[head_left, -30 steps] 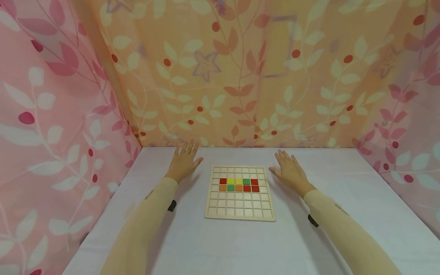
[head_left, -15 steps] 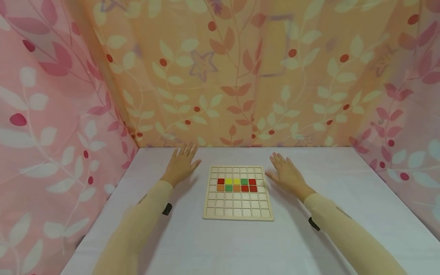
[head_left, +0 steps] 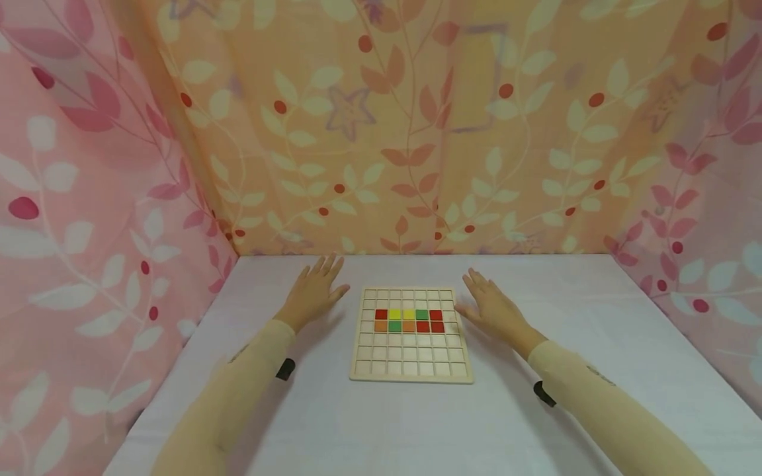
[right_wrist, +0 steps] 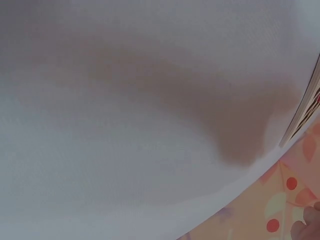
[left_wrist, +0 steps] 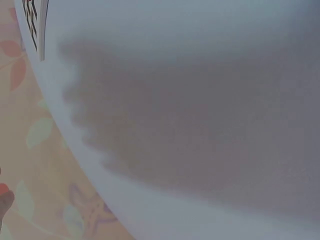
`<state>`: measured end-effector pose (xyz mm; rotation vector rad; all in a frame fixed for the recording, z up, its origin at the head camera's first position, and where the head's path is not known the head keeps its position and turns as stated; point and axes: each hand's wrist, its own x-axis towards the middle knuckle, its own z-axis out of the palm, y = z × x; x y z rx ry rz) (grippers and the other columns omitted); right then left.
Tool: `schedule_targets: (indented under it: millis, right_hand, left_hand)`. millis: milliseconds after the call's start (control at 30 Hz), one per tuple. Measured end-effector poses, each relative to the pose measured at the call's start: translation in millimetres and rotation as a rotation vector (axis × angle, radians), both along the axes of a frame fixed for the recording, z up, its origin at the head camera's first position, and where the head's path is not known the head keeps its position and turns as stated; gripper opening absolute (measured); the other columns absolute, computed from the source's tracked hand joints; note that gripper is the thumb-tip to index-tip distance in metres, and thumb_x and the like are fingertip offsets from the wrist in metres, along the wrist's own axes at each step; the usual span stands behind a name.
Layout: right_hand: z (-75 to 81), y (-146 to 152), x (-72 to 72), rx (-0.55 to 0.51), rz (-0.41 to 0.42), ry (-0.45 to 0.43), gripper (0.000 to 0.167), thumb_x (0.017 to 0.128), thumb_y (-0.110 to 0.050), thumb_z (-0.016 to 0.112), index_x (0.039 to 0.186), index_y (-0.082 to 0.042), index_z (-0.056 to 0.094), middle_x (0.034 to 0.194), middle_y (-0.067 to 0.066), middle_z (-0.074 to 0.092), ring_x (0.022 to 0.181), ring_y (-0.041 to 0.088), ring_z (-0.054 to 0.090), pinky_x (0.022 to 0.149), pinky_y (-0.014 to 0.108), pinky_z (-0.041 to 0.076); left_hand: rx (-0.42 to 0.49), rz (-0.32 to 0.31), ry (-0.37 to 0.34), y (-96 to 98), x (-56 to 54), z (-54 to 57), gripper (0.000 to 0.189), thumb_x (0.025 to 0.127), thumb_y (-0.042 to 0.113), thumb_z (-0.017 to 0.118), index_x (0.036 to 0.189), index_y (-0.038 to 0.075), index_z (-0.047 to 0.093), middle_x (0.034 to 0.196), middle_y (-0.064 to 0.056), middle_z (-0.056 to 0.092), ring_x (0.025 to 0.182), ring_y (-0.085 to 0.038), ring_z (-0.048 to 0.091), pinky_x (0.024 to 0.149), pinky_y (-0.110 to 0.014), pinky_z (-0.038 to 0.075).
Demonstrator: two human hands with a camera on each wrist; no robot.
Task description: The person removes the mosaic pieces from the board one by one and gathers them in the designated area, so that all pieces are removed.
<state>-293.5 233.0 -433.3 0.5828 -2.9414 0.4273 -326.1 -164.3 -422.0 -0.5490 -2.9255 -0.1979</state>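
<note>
Head: pale wooden square grid board (head_left: 411,367) lies flat on the white cloth-covered surface (head_left: 411,423), between the two hands. Ten small square tiles (head_left: 409,315) sit in its cells, two adjacent rows of five. Far row, left to right: red, yellow, yellow, green, red. Near row: orange, green, orange, red, red. Cells around that block hold no tiles.

Left hand (head_left: 311,295) is left of the board, apart from it, fingers spread, thumb out toward the frame, nothing held. Right hand (head_left: 495,311) is on the other side, fingers straight and close together, thumb out at the board's right edge; can't tell if it touches. Nothing held there either. Shadows suggest both hover.

My read: a pause, hands parked either side of the board, no tile being handled. Next move, if on the tiles, calls for one hand over the grid and a thumb-and-finger pinch on a single tile, neighbours undisturbed.

Left wrist: mostly the hand's shadow on the surface; board corner top left, only a sliver of hand at the left edge.

Right wrist: same story, board edge at right, bit of hand bottom right. Finger pose can't be told from either.
</note>
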Motion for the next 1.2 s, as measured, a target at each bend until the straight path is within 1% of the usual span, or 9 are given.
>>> schedule_targets:
  millis: [133, 300, 433, 600, 733, 833, 1033, 1200]
  right_hand:
    - [-2.7, -2.4, 2.4, -0.025, -0.006, -0.012, 0.079, 0.098, -0.042, 0.059, 0.153, 0.004, 0.028, 0.162, 0.025, 0.020, 0.147, 0.045, 0.026, 0.121, 0.059, 0.025]
    - [-3.2, -5.1, 5.2, -0.073, -0.016, -0.053, 0.080, 0.097, -0.041, 0.060, 0.154, 0.003, 0.026, 0.163, 0.024, 0.018, 0.146, 0.046, 0.027, 0.117, 0.062, 0.031]
    - [-1.0, -8.7, 8.2, -0.113, -0.028, -0.104, 0.081, 0.097, -0.041, 0.061, 0.155, 0.001, 0.025, 0.164, 0.023, 0.016, 0.147, 0.044, 0.026, 0.116, 0.062, 0.032]
    - [2.0, -12.3, 13.1, -0.136, -0.039, -0.148, 0.083, 0.095, -0.043, 0.063, 0.155, 0.000, 0.026, 0.164, 0.022, 0.018, 0.148, 0.044, 0.026, 0.118, 0.061, 0.030]
    - [2.5, -13.4, 15.9, -0.151, -0.059, -0.159, 0.082, 0.095, -0.043, 0.064, 0.155, -0.001, 0.027, 0.163, 0.023, 0.021, 0.148, 0.044, 0.026, 0.118, 0.061, 0.028]
    - [0.4, -14.3, 16.8, -0.162, -0.054, -0.155, 0.081, 0.095, -0.041, 0.064, 0.155, 0.001, 0.028, 0.161, 0.024, 0.025, 0.147, 0.045, 0.027, 0.118, 0.061, 0.028]
    - [-2.4, -15.8, 16.9, -0.194, -0.038, -0.142, 0.077, 0.096, -0.037, 0.064, 0.152, 0.003, 0.031, 0.158, 0.026, 0.032, 0.145, 0.046, 0.031, 0.118, 0.061, 0.029]
    - [0.7, -19.9, 14.5, -0.225, -0.047, -0.147, 0.077, 0.095, -0.036, 0.065, 0.153, 0.002, 0.031, 0.155, 0.027, 0.036, 0.143, 0.047, 0.034, 0.117, 0.061, 0.030]
  left_hand:
    - [0.014, -0.015, -0.011, -0.7, 3.3, 1.8, 0.073, 0.102, 0.050, 0.044, 0.159, 0.009, 0.022, 0.166, -0.014, 0.016, 0.151, -0.038, 0.023, 0.122, -0.061, 0.023]
    - [0.046, -0.022, -0.037, 0.0, 6.9, 1.6, 0.073, 0.102, 0.050, 0.045, 0.158, 0.008, 0.022, 0.165, -0.016, 0.018, 0.150, -0.039, 0.024, 0.122, -0.060, 0.024]
    - [0.124, -0.031, -0.054, 2.0, 9.6, 0.9, 0.073, 0.101, 0.048, 0.050, 0.157, 0.008, 0.027, 0.164, -0.017, 0.023, 0.149, -0.041, 0.026, 0.121, -0.059, 0.026]
    - [0.205, -0.015, -0.120, 7.1, 13.0, -1.3, 0.073, 0.099, 0.047, 0.055, 0.157, 0.013, 0.028, 0.165, -0.015, 0.022, 0.150, -0.041, 0.024, 0.120, -0.059, 0.028]
    - [0.232, 0.003, -0.177, 11.4, 14.3, -4.2, 0.076, 0.098, 0.050, 0.054, 0.159, 0.015, 0.024, 0.166, -0.013, 0.019, 0.151, -0.039, 0.022, 0.121, -0.059, 0.026]
    - [0.241, 0.015, -0.210, 12.5, 16.0, -5.7, 0.077, 0.098, 0.051, 0.054, 0.159, 0.016, 0.023, 0.166, -0.012, 0.019, 0.151, -0.037, 0.023, 0.121, -0.058, 0.026]
    - [0.281, 0.025, -0.249, 13.1, 20.2, -4.5, 0.077, 0.097, 0.046, 0.058, 0.159, 0.014, 0.024, 0.166, -0.012, 0.020, 0.151, -0.037, 0.025, 0.122, -0.057, 0.026]
    - [0.333, 0.043, -0.302, 11.4, 19.9, -3.4, 0.078, 0.096, 0.051, 0.058, 0.158, 0.018, 0.026, 0.166, -0.010, 0.022, 0.150, -0.036, 0.026, 0.122, -0.057, 0.026]
